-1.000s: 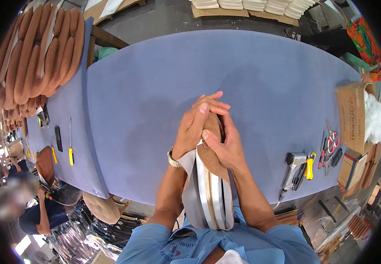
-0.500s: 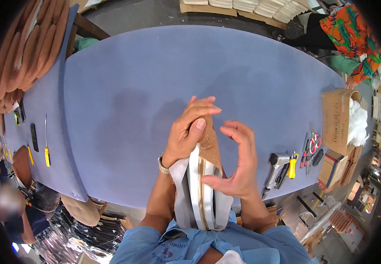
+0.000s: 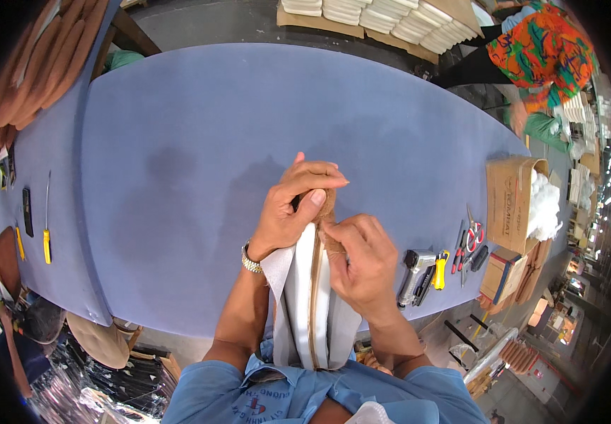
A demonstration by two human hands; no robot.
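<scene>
Upright against my body stands a long padded piece with white foam (image 3: 303, 283) on both sides of a thin brown middle strip (image 3: 315, 297). Loose grey cloth (image 3: 344, 331) hangs along its sides. Brown fabric (image 3: 329, 203) wraps its far end. My left hand (image 3: 284, 205) is curled over that end, thumb pressed on the fabric and the other fingers reaching across the top. On the right side, my right hand (image 3: 365, 265) is closed with thumb and fingers pinching the fabric's edge near the strip. The fingertips partly hide the fold.
A blue-covered table (image 3: 199, 247) spreads ahead. At its right lie a staple gun (image 3: 415, 272), a yellow cutter (image 3: 440, 270), red-handled scissors (image 3: 473, 235) and a carton (image 3: 507, 205) of white stuffing. A yellow-handled screwdriver (image 3: 47, 244) lies left; a person (image 3: 542, 53) stands far right.
My right hand has gone from open beside the pad to pinching the brown fabric, which is now folded in at the end. My left hand stays on the end. The view has shifted slightly.
</scene>
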